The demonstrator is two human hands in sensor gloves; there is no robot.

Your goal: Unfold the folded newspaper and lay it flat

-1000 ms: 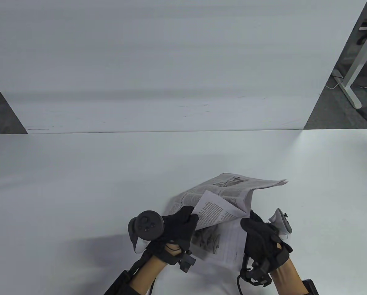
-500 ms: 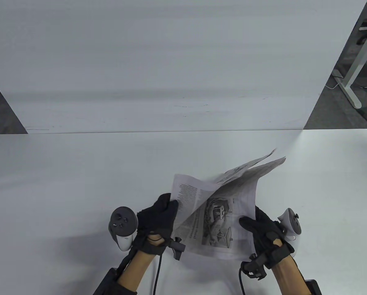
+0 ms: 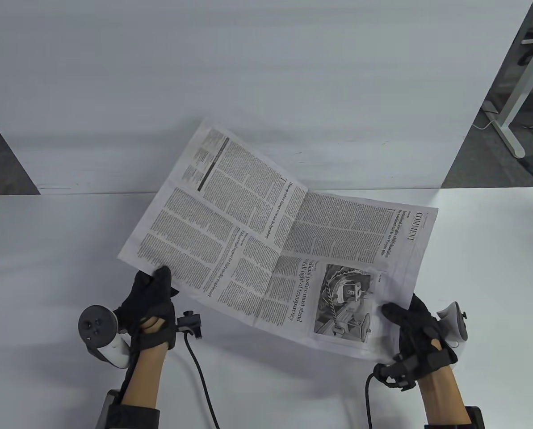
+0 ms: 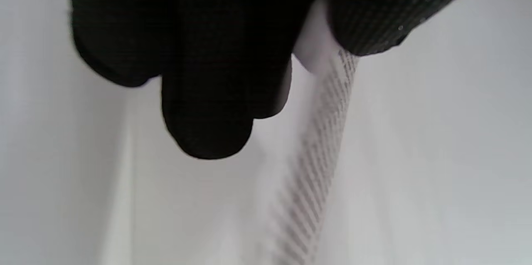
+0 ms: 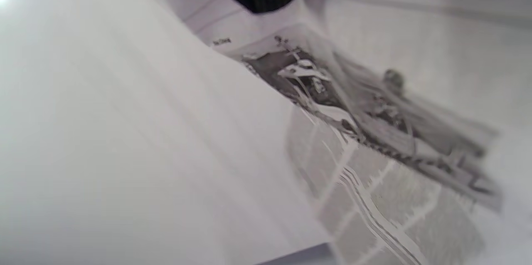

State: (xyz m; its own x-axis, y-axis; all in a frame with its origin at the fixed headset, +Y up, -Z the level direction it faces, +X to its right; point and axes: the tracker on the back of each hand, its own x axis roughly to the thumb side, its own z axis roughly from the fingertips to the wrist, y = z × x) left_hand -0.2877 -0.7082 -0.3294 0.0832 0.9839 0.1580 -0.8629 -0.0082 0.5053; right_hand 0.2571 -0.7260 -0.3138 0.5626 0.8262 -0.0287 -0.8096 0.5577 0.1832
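Observation:
The newspaper is spread open as one wide sheet, held up off the white table, with fold creases across it. Its left half tilts up toward the back. My left hand pinches its near-left corner; the left wrist view shows the paper's edge between my gloved fingers. My right hand grips the near-right edge beside the printed picture. The right wrist view shows the blurred sheet from close by.
A white panel stands upright along the table's back edge. A table leg and floor show at the far right. Cables trail from both gloves over the table's near part.
The hands have moved apart, the left one far to the left, and the folded paper has opened into one wide sheet lifted off the table.

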